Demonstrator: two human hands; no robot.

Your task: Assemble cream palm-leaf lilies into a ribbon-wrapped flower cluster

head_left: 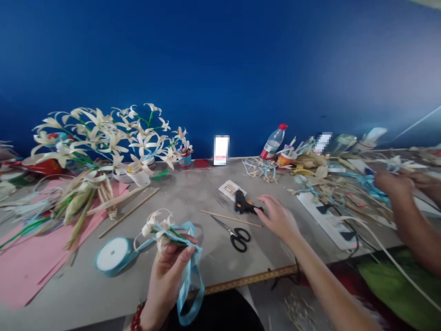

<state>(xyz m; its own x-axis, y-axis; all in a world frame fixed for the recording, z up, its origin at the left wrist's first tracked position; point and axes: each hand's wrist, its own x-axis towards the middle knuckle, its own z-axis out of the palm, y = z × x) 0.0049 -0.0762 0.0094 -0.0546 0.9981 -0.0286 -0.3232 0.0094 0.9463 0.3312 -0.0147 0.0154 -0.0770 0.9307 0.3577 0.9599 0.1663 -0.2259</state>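
Grey and smooth, the desk runs below a deep-blue wall, and on its far left stands a broad display of cream artificial lilies, with white pots at its foot. Pink paper sheets lie in front, partly under husks and stems. Over on the right, a co-worker's hand is among blue strips, past a white power strip with black plugs in it.

The right hand is empty, its fingers spread and loosely bent above the desk; the left hand grips a small flower spray by its stems, blooms to the left, stem end slanting right, with blue ribbon looping down from it. A red-capped plastic bottle leans by the wall, its contents unclear. The ribbon spool lies left of the left hand, its band running to the spray.

What matters most is the black glue gun: it lies on its side just left of the right hand, far the nearer of the two, its handle stretching toward thumb and fingertips. Whether they touch, I cannot tell. Black-handled scissors lie between the hands, tips pointing away and left. Near the wall, a red-and-orange cup holds pale sticks, and a smaller blue-and-red pencil cup holds slim upright items.
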